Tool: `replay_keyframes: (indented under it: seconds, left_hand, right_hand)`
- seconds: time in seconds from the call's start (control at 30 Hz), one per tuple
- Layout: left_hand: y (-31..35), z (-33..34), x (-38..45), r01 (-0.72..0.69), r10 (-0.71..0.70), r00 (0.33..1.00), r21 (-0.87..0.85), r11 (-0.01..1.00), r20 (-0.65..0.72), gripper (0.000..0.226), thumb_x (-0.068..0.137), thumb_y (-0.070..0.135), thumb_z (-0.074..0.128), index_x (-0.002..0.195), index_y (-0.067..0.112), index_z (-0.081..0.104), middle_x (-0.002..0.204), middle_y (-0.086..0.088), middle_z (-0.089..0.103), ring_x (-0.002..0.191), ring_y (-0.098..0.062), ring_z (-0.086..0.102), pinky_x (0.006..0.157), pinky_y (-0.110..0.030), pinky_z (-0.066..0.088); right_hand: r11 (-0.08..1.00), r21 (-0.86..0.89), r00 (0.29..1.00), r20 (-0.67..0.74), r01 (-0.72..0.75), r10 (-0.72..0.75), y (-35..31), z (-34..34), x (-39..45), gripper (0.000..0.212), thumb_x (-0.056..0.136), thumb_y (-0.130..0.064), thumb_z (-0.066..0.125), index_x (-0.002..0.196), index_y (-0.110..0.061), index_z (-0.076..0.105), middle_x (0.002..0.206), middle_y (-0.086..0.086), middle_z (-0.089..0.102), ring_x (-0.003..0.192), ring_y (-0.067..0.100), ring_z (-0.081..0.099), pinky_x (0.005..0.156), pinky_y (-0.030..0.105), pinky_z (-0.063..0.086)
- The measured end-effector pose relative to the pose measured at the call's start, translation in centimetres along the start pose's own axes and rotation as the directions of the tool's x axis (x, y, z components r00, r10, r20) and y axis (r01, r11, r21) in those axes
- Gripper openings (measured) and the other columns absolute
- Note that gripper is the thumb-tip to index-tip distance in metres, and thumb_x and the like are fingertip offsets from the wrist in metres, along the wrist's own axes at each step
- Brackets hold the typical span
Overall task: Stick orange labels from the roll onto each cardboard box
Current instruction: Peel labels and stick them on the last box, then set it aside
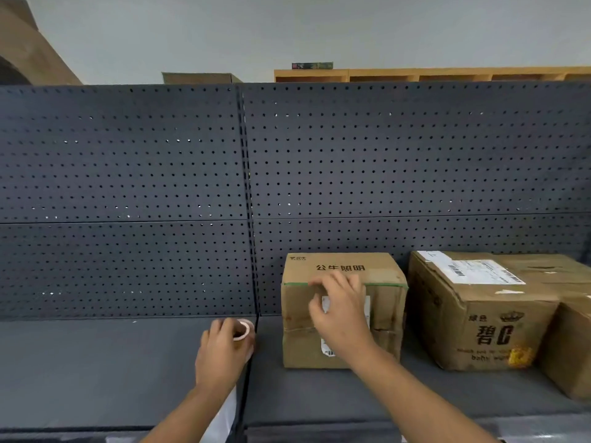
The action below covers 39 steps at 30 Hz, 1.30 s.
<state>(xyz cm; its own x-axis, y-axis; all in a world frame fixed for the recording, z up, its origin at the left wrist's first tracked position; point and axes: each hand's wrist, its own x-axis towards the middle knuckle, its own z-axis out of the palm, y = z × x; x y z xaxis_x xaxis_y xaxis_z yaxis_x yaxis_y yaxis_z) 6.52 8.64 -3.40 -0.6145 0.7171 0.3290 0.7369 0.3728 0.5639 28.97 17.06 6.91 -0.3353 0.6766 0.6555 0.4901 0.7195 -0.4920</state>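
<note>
At lower centre the right hand (pixel 339 310), fingers curled, presses the front of the small brown cardboard box (pixel 387 318), while the left hand (pixel 220 350) just leftward grips the pale label roll (pixel 242 329).

The right hand (pixel 340 310) hides most of a white label on the small box (pixel 343 310); the third box (pixel 572 346), farthest from it, is cropped.

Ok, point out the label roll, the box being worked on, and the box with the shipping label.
label roll (pixel 242 329), head view, pale core rim.
left box (pixel 385 318), head view, front face.
right box (pixel 489 327), head view, front face.
</note>
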Motion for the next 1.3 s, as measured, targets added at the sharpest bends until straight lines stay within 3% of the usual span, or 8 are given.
replay_keyframes:
  seconds: [0.17, 0.33, 0.47, 0.67, 0.87, 1.0, 1.17, 1.3]
  left_hand:
    - [-1.7, 0.2, 0.1, 0.009, -0.016, 0.992, 0.06, 0.998, 0.126, 0.027, 0.092, 0.054, 0.066, 0.1, 0.031, 0.056, 0.095, 0.014, 0.058, 0.092, -0.016, 0.055, 0.068, -0.036, 0.051]
    - [-2.3, 0.3, 0.1, -0.008, 0.01, 0.964, -0.01, 1.0, 0.266, 0.019, 0.094, 0.026, 0.059, 0.112, 0.032, 0.057, 0.101, 0.012, 0.068, 0.088, -0.013, 0.066, 0.075, -0.038, 0.058]
    - [-1.7, 0.1, -0.1, -0.007, 0.005, 0.955, 0.005, 1.0, 0.296, 0.014, 0.091, 0.017, 0.051, 0.1, 0.024, 0.059, 0.095, 0.004, 0.066, 0.081, -0.016, 0.064, 0.067, -0.036, 0.055]
    - [-2.0, 0.3, -0.1, 0.072, -0.032, 0.956, -0.126, 0.989, 0.292, 0.019, 0.095, 0.012, 0.052, 0.108, 0.018, 0.065, 0.096, -0.001, 0.072, 0.088, -0.02, 0.066, 0.071, -0.036, 0.055]
    - [-2.0, 0.1, 0.3, 0.106, -0.028, 0.953, -0.245, 0.964, 0.301, 0.017, 0.102, 0.024, 0.056, 0.096, 0.019, 0.07, 0.087, 0.003, 0.073, 0.085, -0.013, 0.068, 0.077, -0.034, 0.055]
    - [-2.2, 0.0, 0.8, 0.047, 0.019, 0.949, -0.202, 0.978, 0.314, 0.018, 0.101, 0.018, 0.054, 0.107, 0.019, 0.072, 0.095, 0.004, 0.071, 0.087, -0.01, 0.064, 0.067, -0.015, 0.046]
    - [-3.2, -0.2, 0.6, 0.054, 0.03, 0.953, -0.265, 0.963, 0.302, 0.009, 0.101, 0.023, 0.062, 0.101, 0.021, 0.071, 0.092, 0.005, 0.074, 0.086, -0.006, 0.068, 0.074, -0.022, 0.054]
    - [-4.0, -0.3, 0.0, 0.08, 0.015, 0.968, -0.361, 0.929, 0.252, 0.008, 0.097, 0.021, 0.069, 0.09, 0.023, 0.073, 0.086, 0.007, 0.076, 0.084, -0.002, 0.069, 0.083, -0.03, 0.057]
  right_hand:
    - [0.992, -0.035, 0.991, 0.068, 0.119, -0.117, -1.6, 4.1, -2.2, 0.027, 0.088, -0.023, 0.046, 0.106, -0.022, 0.067, 0.102, -0.012, 0.057, 0.096, 0.015, 0.041, 0.086, 0.031, 0.043]
    - [0.98, 0.042, 0.953, 0.229, 0.197, -0.201, -1.9, 7.1, -4.3, 0.028, 0.089, -0.016, 0.046, 0.109, -0.015, 0.065, 0.104, -0.005, 0.059, 0.098, 0.017, 0.051, 0.084, 0.032, 0.047]
    - [0.991, 0.104, 0.891, 0.437, 0.09, -0.127, -2.2, 8.4, -4.7, 0.02, 0.094, -0.016, 0.048, 0.11, -0.013, 0.06, 0.105, 0.001, 0.061, 0.094, 0.019, 0.058, 0.08, 0.039, 0.052]
    - [0.981, 0.076, 0.851, 0.512, -0.179, 0.115, -3.0, 11.0, -4.2, 0.02, 0.099, -0.011, 0.05, 0.11, -0.009, 0.066, 0.103, 0.01, 0.071, 0.089, 0.025, 0.069, 0.079, 0.042, 0.058]
    - [0.944, 0.052, 0.789, 0.565, -0.324, 0.24, -3.6, 12.2, -4.1, 0.022, 0.103, -0.021, 0.049, 0.105, -0.012, 0.068, 0.088, 0.01, 0.073, 0.062, 0.029, 0.074, 0.048, 0.034, 0.059]
    - [0.888, 0.143, 0.762, 0.584, -0.436, 0.28, -3.6, 13.1, -4.0, 0.025, 0.106, -0.018, 0.046, 0.109, -0.009, 0.069, 0.089, 0.013, 0.073, 0.056, 0.031, 0.074, 0.04, 0.027, 0.051]
    - [0.707, 0.324, 0.685, 0.661, -0.629, 0.307, -3.5, 14.7, -4.5, 0.015, 0.105, -0.009, 0.047, 0.109, -0.015, 0.061, 0.099, 0.021, 0.069, 0.067, 0.041, 0.074, 0.056, 0.052, 0.064]
    - [0.634, 0.36, 0.666, 0.663, -0.684, 0.342, -3.1, 15.5, -5.2, 0.007, 0.107, -0.011, 0.05, 0.109, -0.011, 0.056, 0.095, 0.013, 0.064, 0.064, 0.026, 0.07, 0.061, 0.051, 0.064]
